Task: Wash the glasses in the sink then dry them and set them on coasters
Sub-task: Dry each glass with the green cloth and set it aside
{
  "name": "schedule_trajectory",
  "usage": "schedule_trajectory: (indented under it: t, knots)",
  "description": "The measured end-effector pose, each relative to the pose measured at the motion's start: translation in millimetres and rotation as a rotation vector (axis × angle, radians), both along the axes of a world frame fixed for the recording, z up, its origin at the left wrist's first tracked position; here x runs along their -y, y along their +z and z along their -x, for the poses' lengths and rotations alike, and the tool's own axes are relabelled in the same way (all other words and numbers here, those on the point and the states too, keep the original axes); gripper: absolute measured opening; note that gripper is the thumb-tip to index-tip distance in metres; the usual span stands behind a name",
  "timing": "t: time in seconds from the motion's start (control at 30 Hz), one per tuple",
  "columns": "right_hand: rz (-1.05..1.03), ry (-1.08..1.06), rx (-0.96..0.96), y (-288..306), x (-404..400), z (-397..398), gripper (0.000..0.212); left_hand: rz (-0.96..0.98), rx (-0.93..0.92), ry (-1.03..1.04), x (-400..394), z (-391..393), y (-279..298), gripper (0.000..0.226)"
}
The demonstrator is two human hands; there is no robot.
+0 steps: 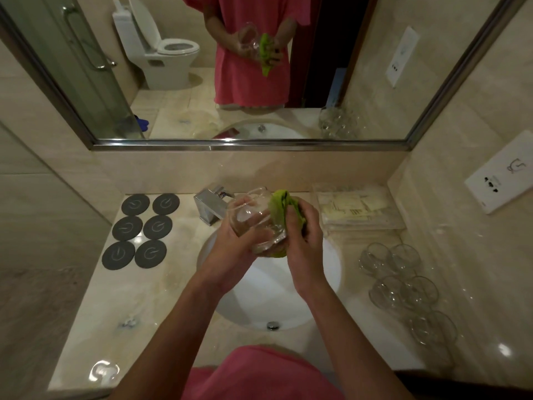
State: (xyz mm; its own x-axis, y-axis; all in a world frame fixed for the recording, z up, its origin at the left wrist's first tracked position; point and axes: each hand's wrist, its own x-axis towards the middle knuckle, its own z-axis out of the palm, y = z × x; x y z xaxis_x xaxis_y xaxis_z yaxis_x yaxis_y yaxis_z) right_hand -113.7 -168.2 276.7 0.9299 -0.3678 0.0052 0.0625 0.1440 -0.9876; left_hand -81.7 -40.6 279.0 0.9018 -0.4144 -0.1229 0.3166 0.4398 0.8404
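Observation:
Over the white sink (328, 272) my left hand (230, 243) grips a clear round glass (253, 217), held tilted on its side. My right hand (302, 235) holds a green cloth (281, 204) pressed against the glass's right side and underside. Several dark round coasters (141, 229) lie in two rows on the counter to the left, all bare. Several more clear glasses (403, 281) stand on the counter to the right of the sink.
A chrome tap (209, 204) stands behind the sink, just left of the glass. A clear tray of white packets (357, 206) sits at the back right. A mirror (230, 82) runs along the back wall. A wall socket (501, 177) is on the right.

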Motion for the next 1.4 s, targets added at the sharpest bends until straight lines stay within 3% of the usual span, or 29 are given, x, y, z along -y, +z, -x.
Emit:
schedule_trajectory:
  t: [0.23, 0.4, 0.63, 0.77, 0.9, 1.03, 1.17, 1.3, 1.4]
  knots:
    - [0.102, 0.015, -0.025, -1.1, 15.9, -13.8, 0.025, -0.003, -0.001, -0.006, 4.1, 10.6, 4.6, 0.078]
    - [0.179, -0.068, 0.031, -1.4, 7.1, -15.0, 0.019, 0.004, 0.018, 0.077, 0.8, 11.4, 12.3, 0.051]
    - [0.254, -0.198, 0.056, -9.4, -1.8, -13.6, 0.018, -0.078, 0.033, 0.149, -0.7, 14.1, 10.6, 0.079]
    - [0.078, -0.177, -0.042, -5.7, 3.9, -13.3, 0.015, -0.218, 0.112, 0.217, -1.5, 14.8, 9.9, 0.074]
    - [-0.140, 0.036, -0.096, -2.0, 2.0, -11.2, 0.013, -0.239, 0.192, 0.191, 1.9, 14.4, 12.4, 0.071]
    - [-0.365, 0.184, -0.215, 2.7, -4.2, -8.4, 0.033, -0.304, 0.245, 0.182, 4.6, 14.8, 18.0, 0.070]
    - [-0.380, 0.249, -0.274, 4.0, -3.9, -4.9, 0.040, -0.360, 0.282, 0.216, 4.7, 17.9, 20.4, 0.070]
    - [-0.400, 0.142, -0.193, 10.9, -0.4, -3.8, 0.019, -0.405, 0.287, 0.346, 11.1, 22.9, 19.9, 0.065]
    - [-0.216, 0.130, -0.100, 14.4, 0.9, 2.3, 0.009, -0.396, 0.216, 0.428, 12.6, 19.5, 22.1, 0.062]
